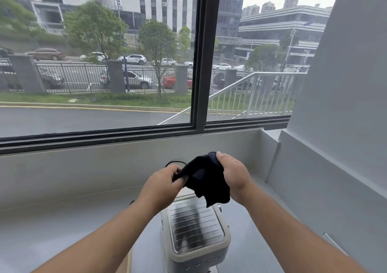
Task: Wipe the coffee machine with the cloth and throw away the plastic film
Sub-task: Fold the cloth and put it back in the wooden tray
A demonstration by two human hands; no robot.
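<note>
Coffee machine (195, 234) stands low in the head view, on a pale grey counter (62, 231) below a wide window (104, 63). It is cream-white, with a ribbed metal tray on top that shines and reflects dark shapes. A row of small round buttons runs along its front edge, close to the bottom of the frame. A thin black cable (175, 163) loops behind it, against the low wall under the window sill.

Both bare forearms reach forward over the machine. Held up between the hands, above the back of the machine and not touching it, is the cloth (206, 180), dark navy or black and bunched. The left hand (165, 183) pinches one corner of the cloth, fingers curled tight around the fabric. The right hand (233, 174) grips the opposite side, thumb pressed on top of the fabric and the other fingers wrapped behind it. A loose flap of the cloth hangs down between the hands, its lowest edge overlapping the top tray in the picture.

To the right, a white slanted wall (335, 126) rises from the counter. Plastic film cannot be made out anywhere in the view.
</note>
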